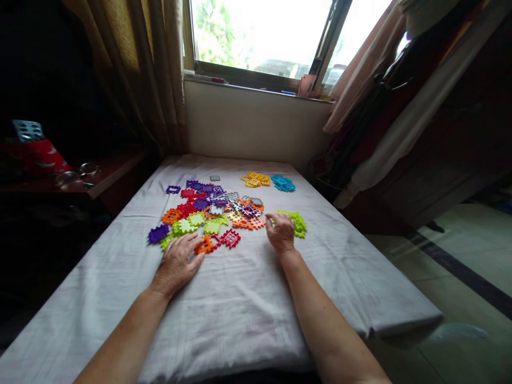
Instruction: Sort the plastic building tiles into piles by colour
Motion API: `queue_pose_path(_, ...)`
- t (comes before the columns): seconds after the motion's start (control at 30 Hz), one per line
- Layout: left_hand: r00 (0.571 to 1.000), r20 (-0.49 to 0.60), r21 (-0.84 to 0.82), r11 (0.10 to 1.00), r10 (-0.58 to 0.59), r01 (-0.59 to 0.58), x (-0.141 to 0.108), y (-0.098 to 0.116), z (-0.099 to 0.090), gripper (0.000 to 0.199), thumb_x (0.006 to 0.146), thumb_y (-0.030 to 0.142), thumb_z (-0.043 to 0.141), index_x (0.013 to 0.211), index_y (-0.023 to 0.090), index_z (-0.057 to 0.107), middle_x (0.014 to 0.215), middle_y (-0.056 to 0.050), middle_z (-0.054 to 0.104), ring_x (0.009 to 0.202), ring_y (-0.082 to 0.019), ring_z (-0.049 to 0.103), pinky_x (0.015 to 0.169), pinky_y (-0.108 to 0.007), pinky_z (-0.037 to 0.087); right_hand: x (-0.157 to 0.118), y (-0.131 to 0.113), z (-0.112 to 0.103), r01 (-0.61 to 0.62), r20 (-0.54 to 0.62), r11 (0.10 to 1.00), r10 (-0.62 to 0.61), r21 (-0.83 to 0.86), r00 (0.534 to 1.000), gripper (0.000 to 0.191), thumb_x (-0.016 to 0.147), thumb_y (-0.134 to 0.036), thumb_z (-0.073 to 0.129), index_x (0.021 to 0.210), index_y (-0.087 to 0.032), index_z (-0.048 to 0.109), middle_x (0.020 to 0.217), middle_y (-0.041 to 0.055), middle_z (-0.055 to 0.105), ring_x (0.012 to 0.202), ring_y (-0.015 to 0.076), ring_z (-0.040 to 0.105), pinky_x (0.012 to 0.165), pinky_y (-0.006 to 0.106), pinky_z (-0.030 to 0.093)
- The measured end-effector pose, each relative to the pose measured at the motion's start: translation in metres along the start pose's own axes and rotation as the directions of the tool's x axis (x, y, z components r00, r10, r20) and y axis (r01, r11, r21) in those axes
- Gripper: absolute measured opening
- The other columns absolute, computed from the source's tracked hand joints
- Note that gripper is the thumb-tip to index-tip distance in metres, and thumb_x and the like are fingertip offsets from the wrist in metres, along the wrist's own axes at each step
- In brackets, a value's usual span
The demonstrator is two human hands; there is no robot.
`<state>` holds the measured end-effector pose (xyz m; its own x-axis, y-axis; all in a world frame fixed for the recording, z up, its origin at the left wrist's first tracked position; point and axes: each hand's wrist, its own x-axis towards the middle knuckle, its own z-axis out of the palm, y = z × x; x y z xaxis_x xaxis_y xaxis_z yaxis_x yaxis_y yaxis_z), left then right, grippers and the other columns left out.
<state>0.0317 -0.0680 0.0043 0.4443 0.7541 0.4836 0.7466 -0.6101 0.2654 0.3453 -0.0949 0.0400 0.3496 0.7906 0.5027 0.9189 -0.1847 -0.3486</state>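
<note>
A mixed heap of plastic interlocking tiles (pixel 202 204) in purple, red, orange, grey and lime lies on the cloth-covered table. My left hand (pixel 179 262) rests at its near edge, fingers stretched out, touching lime tiles and the side of an orange tile (pixel 205 245). Just right of that is a red square tile (pixel 231 238). My right hand (pixel 280 231) is between the heap and a pile of lime tiles (pixel 299 224), partly covering that pile. Its fingers are curled in, and whatever they may hold is hidden. Farther back are a yellow pile (pixel 256 180) and a blue pile (pixel 283 183).
One grey tile (pixel 215 178) lies apart near the back of the table (pixel 248 314). A window (pixel 264 37) is beyond the wall, with a curtain (pixel 160 69) at left. Hanging clothes (pixel 384 138) crowd the right side. A red container (pixel 38 157) stands on a side desk.
</note>
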Motion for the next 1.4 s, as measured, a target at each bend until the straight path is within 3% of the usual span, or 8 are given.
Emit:
queue_pose_path(0.1,1.000,-0.004,-0.006,1.000,0.004,-0.004,-0.001,0.000,0.000,0.034,0.086,0.040,0.053,0.115,0.028,0.067,0.127,-0.007,0.066,0.119,-0.027,0.058,0.105,-0.048,0.042,-0.001,-0.046,0.014,0.188,0.156,0.982,-0.189,0.022,0.969,0.022,0.092,-0.027,0.052,0.098,-0.025,0.073,0.102,0.0061,0.071,0.102,0.0224,0.054,0.089,0.034,0.034)
queue_pose_path(0.23,1.000,0.004,-0.015,1.000,0.001,-0.001,-0.001,0.001,-0.001,0.035,0.086,0.038,0.054,0.117,0.028,0.066,0.128,-0.007,0.065,0.120,-0.028,0.057,0.105,-0.050,0.042,0.001,-0.085,0.029,0.313,0.287,0.950,-0.300,0.002,0.910,0.021,0.092,-0.030,0.053,0.101,-0.025,0.072,0.105,0.0057,0.071,0.105,0.0232,0.053,0.090,0.035,0.033)
queue_pose_path(0.43,1.000,0.016,-0.030,1.000,-0.010,0.010,-0.002,0.002,-0.001,0.035,0.086,0.038,0.055,0.118,0.028,0.066,0.130,-0.006,0.064,0.121,-0.027,0.056,0.107,-0.050,0.041,0.007,-0.102,0.040,0.302,0.374,0.950,-0.253,-0.077,0.892,0.022,0.089,-0.029,0.054,0.102,-0.022,0.070,0.105,0.0079,0.072,0.104,0.0246,0.053,0.087,0.038,0.031)
queue_pose_path(0.63,1.000,0.019,-0.032,0.999,-0.013,0.013,-0.001,0.003,-0.002,0.034,0.086,0.038,0.055,0.115,0.028,0.067,0.128,-0.006,0.065,0.121,-0.027,0.056,0.108,-0.050,0.040,0.013,-0.106,0.034,0.280,0.395,0.955,-0.223,-0.094,0.891,0.023,0.088,-0.021,0.052,0.099,-0.024,0.072,0.102,0.0078,0.073,0.100,0.0241,0.054,0.086,0.038,0.030)
queue_pose_path(0.8,1.000,0.017,-0.032,0.999,-0.010,0.010,-0.001,0.002,-0.002,0.034,0.086,0.039,0.054,0.116,0.027,0.067,0.129,-0.007,0.065,0.121,-0.027,0.056,0.108,-0.050,0.040,0.008,-0.078,0.013,0.234,0.242,0.971,-0.219,-0.037,0.945,0.020,0.088,-0.025,0.055,0.098,-0.024,0.072,0.101,0.0067,0.072,0.103,0.0243,0.054,0.089,0.037,0.030)
queue_pose_path(0.93,1.000,0.015,-0.014,1.000,-0.002,0.003,-0.001,0.002,-0.002,0.034,0.086,0.039,0.053,0.114,0.026,0.067,0.128,-0.008,0.065,0.120,-0.027,0.057,0.106,-0.049,0.041,-0.004,-0.031,-0.009,0.128,0.112,0.992,-0.128,0.001,0.986,0.018,0.088,-0.025,0.056,0.095,-0.024,0.072,0.098,0.0051,0.072,0.102,0.0233,0.055,0.090,0.035,0.031)
queue_pose_path(1.13,1.000,0.011,0.002,1.000,0.016,-0.016,0.000,0.001,-0.002,0.035,0.087,0.041,0.051,0.114,0.026,0.067,0.127,-0.008,0.066,0.120,-0.027,0.058,0.105,-0.048,0.042,-0.027,0.041,-0.034,-0.063,0.046,0.998,0.063,-0.006,0.997,0.014,0.083,-0.024,0.061,0.090,-0.022,0.073,0.097,0.0056,0.073,0.102,0.0237,0.058,0.088,0.034,0.035)
queue_pose_path(1.4,1.000,0.003,0.022,1.000,0.007,-0.007,0.000,-0.001,-0.003,0.036,0.087,0.043,0.051,0.114,0.026,0.067,0.127,-0.008,0.066,0.119,-0.028,0.058,0.104,-0.048,0.043,-0.039,0.061,-0.039,-0.163,0.109,0.984,0.171,-0.074,0.979,0.011,0.081,-0.022,0.065,0.087,-0.024,0.074,0.095,0.0044,0.073,0.099,0.0224,0.058,0.086,0.033,0.034)
